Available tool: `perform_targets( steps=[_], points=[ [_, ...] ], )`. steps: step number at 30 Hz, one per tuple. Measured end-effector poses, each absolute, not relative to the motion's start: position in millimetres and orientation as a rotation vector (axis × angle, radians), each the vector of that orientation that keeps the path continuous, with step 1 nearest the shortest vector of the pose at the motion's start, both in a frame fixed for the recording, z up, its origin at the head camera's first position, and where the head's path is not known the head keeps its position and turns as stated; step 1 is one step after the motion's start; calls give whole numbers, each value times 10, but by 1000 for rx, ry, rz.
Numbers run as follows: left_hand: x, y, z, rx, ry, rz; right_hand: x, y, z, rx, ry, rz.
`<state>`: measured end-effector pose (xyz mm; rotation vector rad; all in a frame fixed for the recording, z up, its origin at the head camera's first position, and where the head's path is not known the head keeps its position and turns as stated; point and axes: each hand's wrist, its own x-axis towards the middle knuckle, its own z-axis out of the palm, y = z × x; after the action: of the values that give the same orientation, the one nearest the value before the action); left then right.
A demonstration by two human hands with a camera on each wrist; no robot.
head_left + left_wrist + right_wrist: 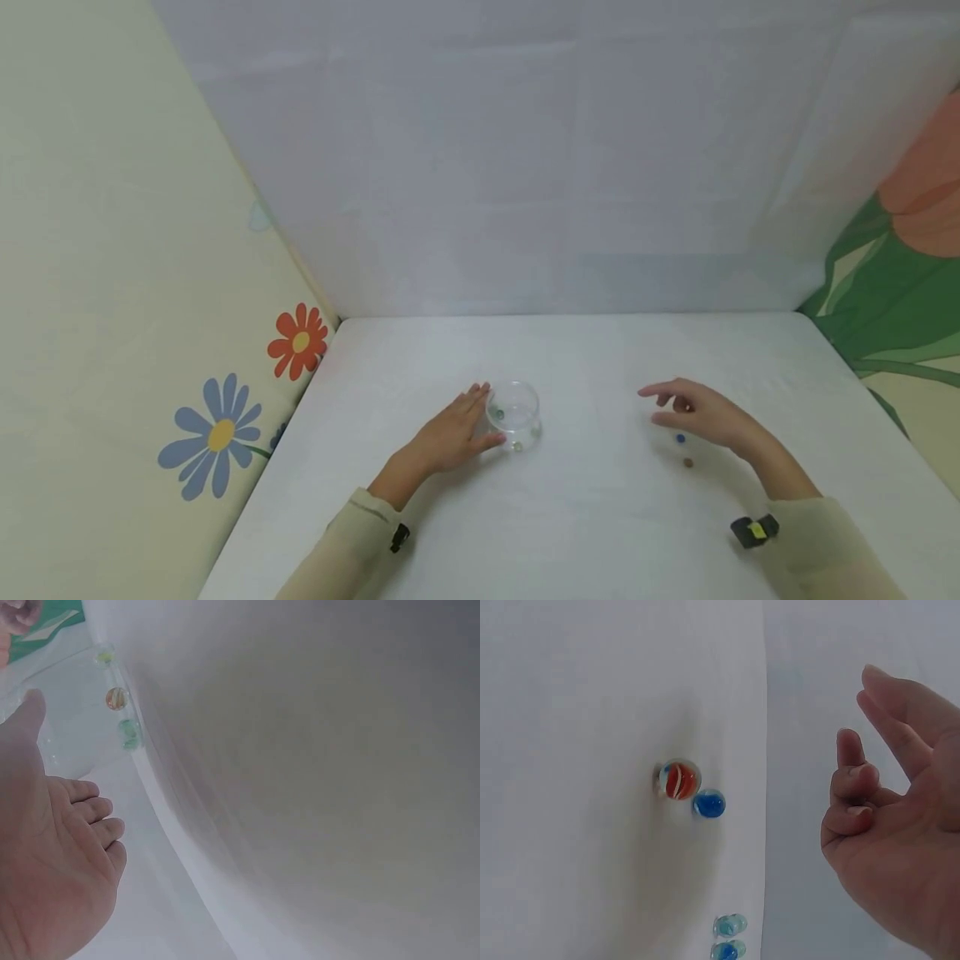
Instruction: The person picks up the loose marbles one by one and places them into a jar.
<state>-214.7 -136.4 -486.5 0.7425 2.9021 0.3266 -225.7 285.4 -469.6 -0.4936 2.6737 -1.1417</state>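
Note:
My left hand is at the left side of a clear, round container, thumb in front and fingers by its back left. In the left wrist view, the thumb overlaps the container's wall; whether it touches is unclear. Inside lie a yellow-green marble, an orange-striped marble and green glass. Above the table at right, my right hand holds nothing, its index finger and thumb extended, other fingers bent. Near it lie a red-and-white marble, a blue marble and teal marbles.
A white cloth covers the table, and a white sheet hangs behind it. Flower-printed panels stand at both sides. Each wrist wears a small black device.

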Motion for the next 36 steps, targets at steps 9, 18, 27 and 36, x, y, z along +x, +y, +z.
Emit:
perform_targets(
  steps=[9, 18, 27, 36],
  points=[
    [-2129, -1364, -4881, 724, 2903, 371, -2160, 3027, -4778, -397, 2672, -1127],
    [-2140, -1387, -4877, 740, 2900, 356, -2088, 3095, -4832, -354, 2627, -1110],
    [-2136, -1382, -4828, 750, 2892, 366, -2084, 3164, -4930, -331, 2612, -1090],
    [-2123, -1376, -4815, 745, 2879, 382, -2075, 3201, -4993, -312, 2606, -1060]
  ],
)
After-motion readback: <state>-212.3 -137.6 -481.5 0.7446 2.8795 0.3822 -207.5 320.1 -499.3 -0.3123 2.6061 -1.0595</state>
